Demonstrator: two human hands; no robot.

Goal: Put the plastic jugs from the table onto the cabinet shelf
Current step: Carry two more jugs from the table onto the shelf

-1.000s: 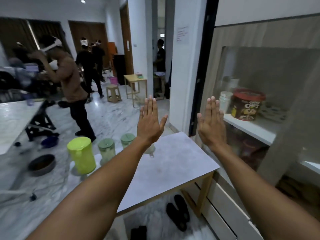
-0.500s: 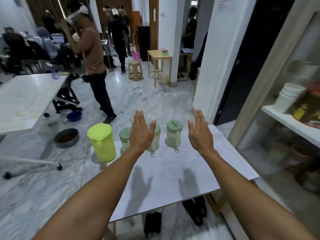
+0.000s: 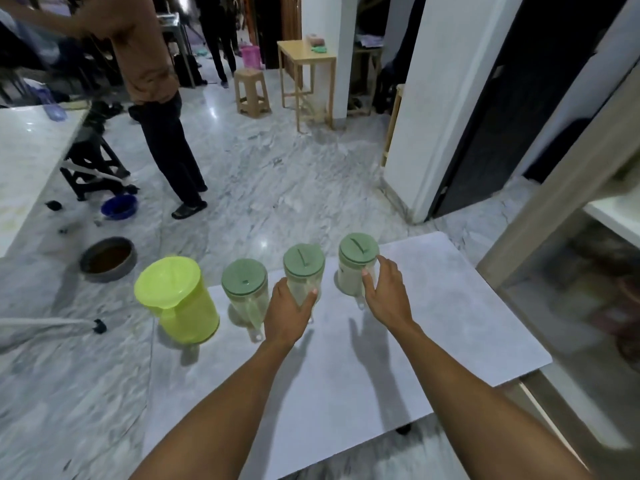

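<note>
Four plastic jugs stand in a row along the far edge of the white table (image 3: 450, 323): a lime-green jug (image 3: 180, 303) at the left, then three clear jugs with green lids. My left hand (image 3: 285, 315) wraps around the middle clear jug (image 3: 303, 259) from the front. My right hand (image 3: 386, 294) grips the rightmost clear jug (image 3: 358, 249), thumb on its front and fingers around its right side. The left clear jug (image 3: 244, 282) stands untouched, its handle facing me. All jugs rest on the table. A white cabinet shelf (image 3: 613, 213) shows at the right edge behind a beige frame.
A person (image 3: 152, 81) stands on the marble floor beyond the table. A grey bowl (image 3: 107, 259) and a blue bowl (image 3: 118, 206) lie on the floor at the left. A white pillar (image 3: 429, 98), a stool (image 3: 252, 93) and a wooden side table (image 3: 306, 55) stand farther back.
My view swung from the cabinet down to the table. Both hands, open and raised before, dropped forward and closed on the two right-hand clear jugs.
</note>
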